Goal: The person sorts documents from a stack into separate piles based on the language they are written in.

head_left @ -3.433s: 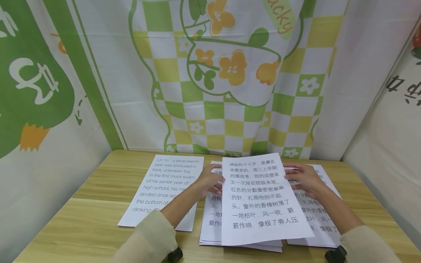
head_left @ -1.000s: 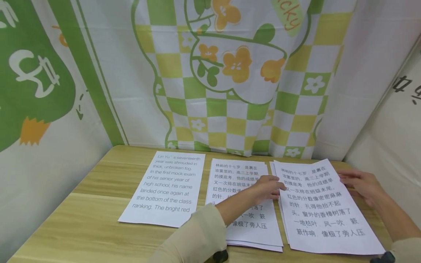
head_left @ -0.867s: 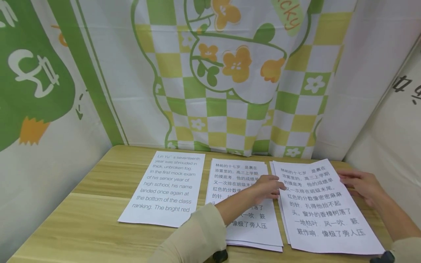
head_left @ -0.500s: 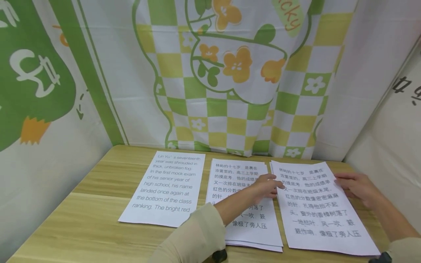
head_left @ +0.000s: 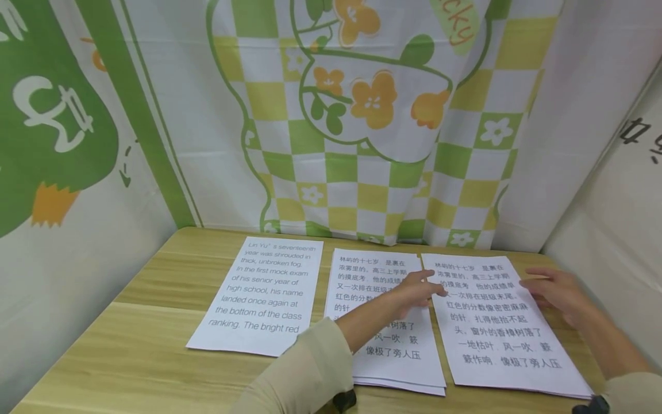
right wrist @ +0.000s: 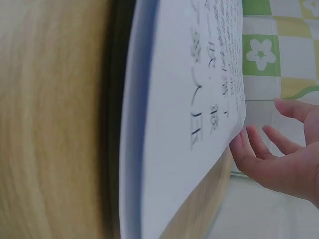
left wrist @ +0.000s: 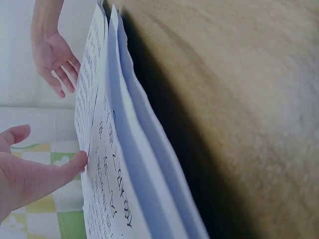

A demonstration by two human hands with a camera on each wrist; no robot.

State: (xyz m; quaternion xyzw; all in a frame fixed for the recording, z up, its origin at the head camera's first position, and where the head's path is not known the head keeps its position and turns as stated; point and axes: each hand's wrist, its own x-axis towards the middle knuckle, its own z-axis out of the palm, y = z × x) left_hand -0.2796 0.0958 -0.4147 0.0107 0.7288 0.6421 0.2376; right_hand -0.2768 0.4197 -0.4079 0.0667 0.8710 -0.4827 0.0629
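A stack of printed sheets with Chinese text lies on the right of the table, its top sheet nearly in line with those below. My left hand is at its left edge, fingers spread loosely, reaching over the middle stack. At the opposite edge is my right hand; in the right wrist view its fingertips are at the paper's side and the thumb stands away. Neither hand grips the paper. The left forearm and sleeve hide part of the middle stack.
A sheet with English text lies at the left of the wooden table. Behind the table hangs a checked, flowered curtain. Pale cloth walls stand close on both sides.
The sheet both hands held above the middle stack now lies on the right stack. Over the last second it has shifted left into line, and the right hand has moved slightly left.
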